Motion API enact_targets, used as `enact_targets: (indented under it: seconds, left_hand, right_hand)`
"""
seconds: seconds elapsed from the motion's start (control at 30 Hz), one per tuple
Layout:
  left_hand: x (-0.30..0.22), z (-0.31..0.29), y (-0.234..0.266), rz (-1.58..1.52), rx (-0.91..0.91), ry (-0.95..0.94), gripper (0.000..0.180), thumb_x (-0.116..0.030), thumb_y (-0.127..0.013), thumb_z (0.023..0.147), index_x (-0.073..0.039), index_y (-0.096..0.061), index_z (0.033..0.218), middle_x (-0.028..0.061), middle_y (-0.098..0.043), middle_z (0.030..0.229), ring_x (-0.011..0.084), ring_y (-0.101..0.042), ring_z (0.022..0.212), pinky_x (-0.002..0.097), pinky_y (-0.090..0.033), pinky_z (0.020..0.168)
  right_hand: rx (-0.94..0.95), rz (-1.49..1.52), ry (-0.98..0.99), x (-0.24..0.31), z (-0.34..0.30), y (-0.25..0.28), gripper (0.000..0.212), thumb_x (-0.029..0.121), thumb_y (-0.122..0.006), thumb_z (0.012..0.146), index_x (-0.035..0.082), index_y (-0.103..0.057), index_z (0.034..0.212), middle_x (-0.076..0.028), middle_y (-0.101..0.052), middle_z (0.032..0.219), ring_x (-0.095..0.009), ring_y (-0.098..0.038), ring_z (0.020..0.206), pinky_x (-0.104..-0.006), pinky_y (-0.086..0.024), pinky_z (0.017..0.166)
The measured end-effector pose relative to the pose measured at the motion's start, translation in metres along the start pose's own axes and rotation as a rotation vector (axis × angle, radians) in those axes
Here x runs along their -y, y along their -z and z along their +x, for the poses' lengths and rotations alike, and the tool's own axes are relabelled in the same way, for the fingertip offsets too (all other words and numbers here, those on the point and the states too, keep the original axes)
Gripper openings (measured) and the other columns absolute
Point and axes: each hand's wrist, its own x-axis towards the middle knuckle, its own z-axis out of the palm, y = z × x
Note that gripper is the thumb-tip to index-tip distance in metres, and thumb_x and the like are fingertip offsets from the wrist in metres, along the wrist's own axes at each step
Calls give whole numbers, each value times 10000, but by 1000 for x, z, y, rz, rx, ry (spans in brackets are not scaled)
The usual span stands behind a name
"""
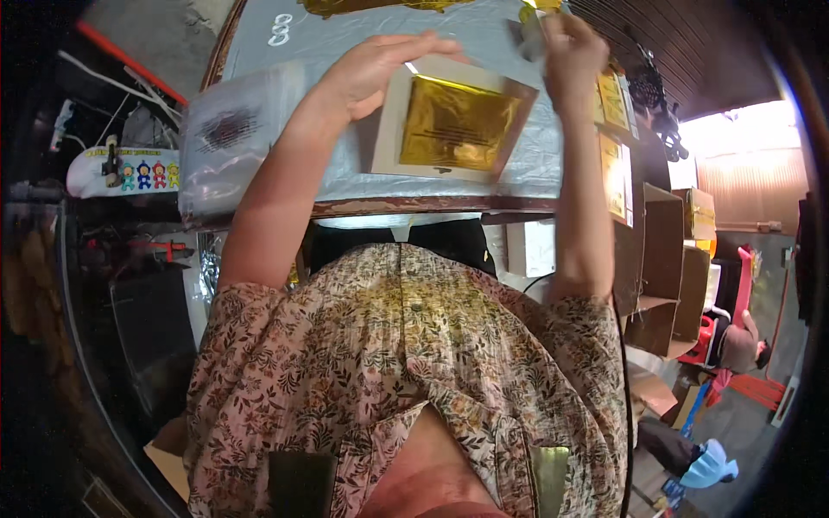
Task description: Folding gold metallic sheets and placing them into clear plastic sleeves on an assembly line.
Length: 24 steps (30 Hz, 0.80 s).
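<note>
A flat pale square packet with a shiny gold foil panel lies tilted above the near edge of the table. My left hand holds it at the upper left corner, the fingers stretched along its top edge and the thumb by its left side. The packet's right side is smeared by motion. Farther right and higher, my right hand is closed with bent fingers, partly blurred. At its fingertips is a small pale and yellow object whose kind I cannot make out.
Clear plastic bags are stacked at the table's left. More gold foil lies at the far edge, near small white rings. Gold-panelled sheets stand along the right, beside cardboard boxes. A decorated white board is at left.
</note>
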Motion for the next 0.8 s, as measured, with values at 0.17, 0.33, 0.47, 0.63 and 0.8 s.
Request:
enact_targets:
  seconds: [0.17, 0.33, 0.47, 0.63, 0.8]
  left_hand:
    - [2, -14, 43, -129, 2, 4, 437, -338, -467, 1091, -5, -617, 1330, 103, -660, 1237, 183, -626, 1165, 354, -511, 1020]
    - [20, -11, 74, -172, -48, 86, 453, -360, -465, 1089, -14, -602, 1348, 103, -659, 1232, 183, -639, 1145, 353, -529, 997]
    - [34, 2, 90, -261, -14, 127, 463, -377, -474, 1083, -21, -591, 1355, 100, -661, 1236, 183, -649, 1130, 357, -536, 989]
    - [37, 11, 93, -294, 32, 136, 465, -375, -471, 1084, -24, -567, 1372, 107, -660, 1247, 180, -645, 1147, 351, -537, 984]
    - [33, 13, 81, -283, 48, 156, 476, -373, -475, 1084, -13, -546, 1386, 111, -659, 1245, 174, -642, 1153, 344, -535, 984]
  right_hand:
    - [200, 410, -316, -39, -16, 158, 363, 6, -655, 891, -64, -627, 1246, -167, -671, 1223, -219, -675, 1063, -336, -548, 913]
    - [307, 629, -544, -45, -125, 322, 96, 72, -650, 968, 15, -662, 892, -2, -588, 819, -67, -512, 699, -202, -399, 594]
    - [206, 404, -786, -137, -255, 379, 90, 105, -661, 964, 23, -660, 1001, -38, -619, 911, -89, -555, 736, -213, -438, 621]
    - [649, -561, -1384, -169, -307, 419, 194, 153, -677, 953, -2, -681, 1070, -57, -688, 1000, -93, -597, 844, -264, -495, 737]
    - [342, -406, -933, -151, -253, 386, 208, 167, -674, 975, -24, -719, 1042, -57, -700, 956, -93, -591, 783, -258, -504, 698]
